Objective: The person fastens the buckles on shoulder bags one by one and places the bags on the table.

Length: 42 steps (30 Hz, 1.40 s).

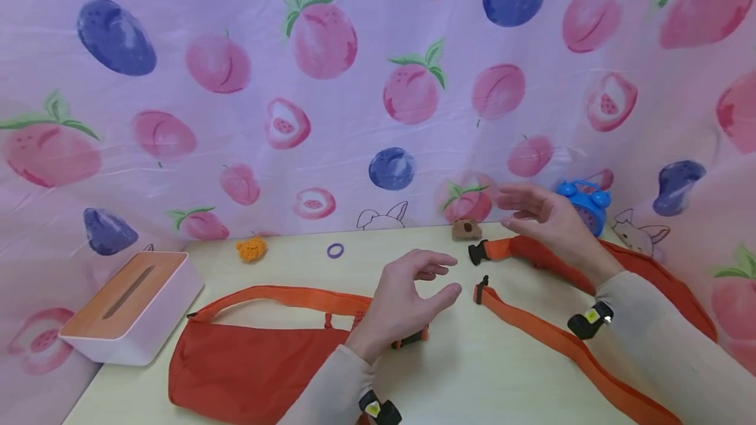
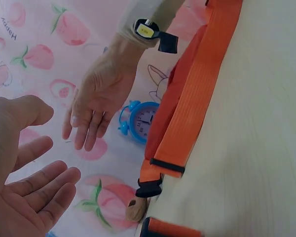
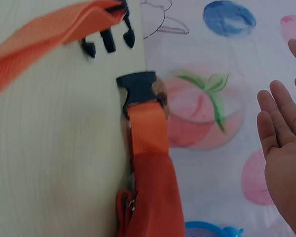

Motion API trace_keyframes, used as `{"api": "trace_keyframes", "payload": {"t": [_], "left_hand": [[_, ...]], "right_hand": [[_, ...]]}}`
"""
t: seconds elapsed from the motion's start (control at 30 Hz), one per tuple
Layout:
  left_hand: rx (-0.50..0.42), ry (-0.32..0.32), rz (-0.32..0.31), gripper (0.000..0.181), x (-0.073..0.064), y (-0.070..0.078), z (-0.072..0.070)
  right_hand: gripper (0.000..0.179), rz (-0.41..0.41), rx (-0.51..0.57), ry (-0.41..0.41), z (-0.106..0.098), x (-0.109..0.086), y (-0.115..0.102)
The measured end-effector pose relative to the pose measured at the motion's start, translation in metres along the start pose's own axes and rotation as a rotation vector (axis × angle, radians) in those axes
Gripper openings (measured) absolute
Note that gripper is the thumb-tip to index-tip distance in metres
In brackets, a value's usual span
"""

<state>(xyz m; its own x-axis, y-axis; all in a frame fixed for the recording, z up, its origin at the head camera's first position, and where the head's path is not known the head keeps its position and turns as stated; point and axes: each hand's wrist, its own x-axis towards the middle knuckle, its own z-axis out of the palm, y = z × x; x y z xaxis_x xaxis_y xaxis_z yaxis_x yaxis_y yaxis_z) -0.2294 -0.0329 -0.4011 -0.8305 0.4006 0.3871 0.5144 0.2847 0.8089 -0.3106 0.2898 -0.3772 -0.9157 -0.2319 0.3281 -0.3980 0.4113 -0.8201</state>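
My left hand [image 1: 407, 300] hovers over the table beside a red shoulder bag [image 1: 254, 363], thumb and fingers apart, holding nothing. Its forearm crosses in front of that bag and covers part of it. Farther right, my right hand [image 1: 546, 218] is raised over a red waist bag [image 1: 655, 274], also holding nothing. The waist bag's orange strap [image 1: 552, 336] lies unbuckled. A black socket buckle [image 3: 140, 89] ends one side, and the pronged half [image 3: 108, 39] lies apart from it. In the left wrist view the right hand [image 2: 103, 94] hangs with fingers extended.
A white tissue box [image 1: 171, 303] with a wooden lid stands at left. Along the back are a small orange-yellow object [image 1: 251, 249], a purple ring [image 1: 335, 250], a brown piece [image 1: 466, 229] and a blue alarm clock [image 1: 590, 208]. A fruit-print curtain [image 1: 354, 117] hangs behind.
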Motion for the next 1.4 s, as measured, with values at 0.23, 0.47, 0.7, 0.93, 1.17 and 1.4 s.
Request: {"api": "trace_keyframes", "payload": {"t": [0.23, 0.47, 0.7, 0.93, 1.17, 1.4], "left_hand": [[-0.053, -0.061, -0.038, 0.040, 0.011, 0.000, 0.020], [-0.117, -0.100, -0.079, 0.040, 0.019, -0.007, 0.038], [-0.120, -0.112, -0.114, 0.044, 0.027, -0.019, 0.052], [-0.037, -0.213, -0.208, 0.046, 0.032, -0.034, 0.062], [0.019, -0.306, -0.196, 0.044, 0.036, -0.035, 0.062], [0.010, -0.281, -0.261, 0.033, 0.034, -0.037, 0.061]], "right_hand": [[0.071, 0.034, -0.024, -0.065, -0.008, 0.001, 0.020], [0.070, 0.061, -0.042, -0.135, -0.011, 0.005, 0.037], [0.068, 0.099, -0.091, -0.193, -0.008, 0.011, 0.052], [0.064, 0.119, -0.107, -0.261, 0.000, 0.013, 0.062], [0.059, 0.134, -0.130, -0.288, 0.006, 0.019, 0.068], [0.051, 0.130, -0.234, -0.279, 0.014, 0.021, 0.071]]}}
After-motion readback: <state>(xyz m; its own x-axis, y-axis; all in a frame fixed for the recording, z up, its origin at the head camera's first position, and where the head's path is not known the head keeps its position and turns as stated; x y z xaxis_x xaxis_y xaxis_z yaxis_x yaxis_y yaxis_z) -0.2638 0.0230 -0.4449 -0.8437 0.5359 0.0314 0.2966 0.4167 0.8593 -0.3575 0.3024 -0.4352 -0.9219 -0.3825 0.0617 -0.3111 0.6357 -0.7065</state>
